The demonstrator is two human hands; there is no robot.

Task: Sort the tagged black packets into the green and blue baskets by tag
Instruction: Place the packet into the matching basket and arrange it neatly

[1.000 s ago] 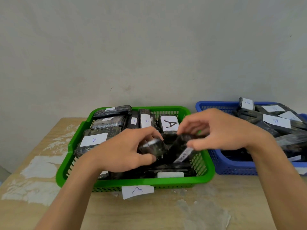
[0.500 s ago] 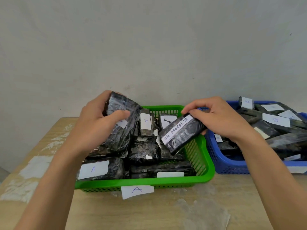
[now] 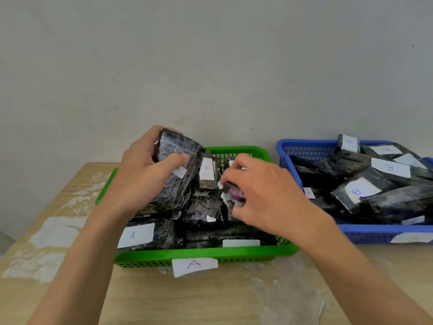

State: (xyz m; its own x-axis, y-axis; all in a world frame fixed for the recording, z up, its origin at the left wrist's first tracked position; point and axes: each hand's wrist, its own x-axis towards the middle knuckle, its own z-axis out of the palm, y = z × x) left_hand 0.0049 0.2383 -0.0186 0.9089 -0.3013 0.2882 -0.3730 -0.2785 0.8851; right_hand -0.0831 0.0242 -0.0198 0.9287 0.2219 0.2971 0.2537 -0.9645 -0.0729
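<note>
The green basket (image 3: 234,253), with a paper "A" label (image 3: 194,266) on its front, holds several black packets tagged A. My left hand (image 3: 143,181) grips a black packet (image 3: 180,165) and holds it tilted above the basket's left half, the thumb partly covering its small tag. My right hand (image 3: 264,195) is down inside the green basket's right half with its fingers curled round another black packet (image 3: 230,192), which is blurred and mostly hidden. The blue basket (image 3: 304,143) at the right holds several packets tagged B (image 3: 360,188).
Both baskets stand side by side on a wooden table (image 3: 210,301) with white patches, close to a grey wall. The table's left edge runs diagonally at the far left. A white label (image 3: 412,238) hangs on the blue basket's front.
My right hand has moved left and down into the green basket with its packet, whose "ON PROGRESS" tag no longer shows. My left hand still holds its lifted packet above the basket.
</note>
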